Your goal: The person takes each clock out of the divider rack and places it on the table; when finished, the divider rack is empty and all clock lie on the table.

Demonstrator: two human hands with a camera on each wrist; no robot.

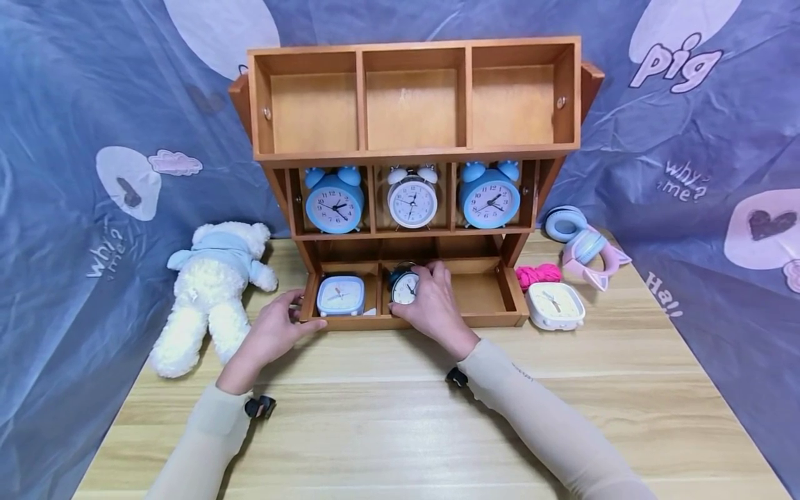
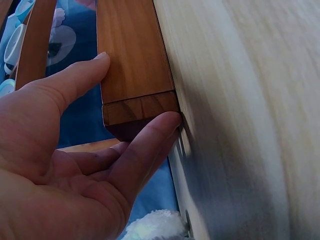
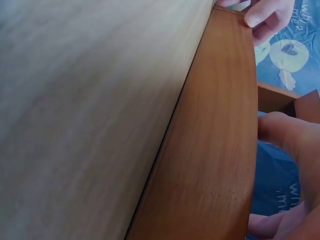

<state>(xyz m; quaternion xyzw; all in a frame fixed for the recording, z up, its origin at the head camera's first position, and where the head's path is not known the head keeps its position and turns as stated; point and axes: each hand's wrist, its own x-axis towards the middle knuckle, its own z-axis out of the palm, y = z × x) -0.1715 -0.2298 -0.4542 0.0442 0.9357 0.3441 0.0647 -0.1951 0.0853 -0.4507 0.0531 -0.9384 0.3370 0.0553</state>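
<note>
1. My right hand (image 1: 431,297) pinches the small black clock (image 1: 405,287) between thumb and fingers, the thumb at its near edge and the fingers along its right and far side.
2. That clock sits within the middle compartment of the bottom row of the wooden shelf (image 1: 415,153), its white dial showing just left of my right hand; I cannot tell whether its base touches the compartment floor.
3. My left hand (image 1: 275,330) grips the near left corner of that bottom row, thumb on the front board and fingers around the end. The black clock is to its right and a little farther off, well apart from it.
4. Between my hands, the blue-rimmed clock (image 1: 340,296) lies in the bottom left compartment, face up.
5. On the middle row, above and beyond my hands, three twin-bell clocks stand: a blue one (image 1: 334,201) left, a white-faced one (image 1: 412,201) centre, another blue one (image 1: 490,198) right.
6. Right of the shelf, a white clock (image 1: 555,305) lies on the tabletop (image 1: 375,417), just nearer than some pink yarn (image 1: 539,275).
</note>
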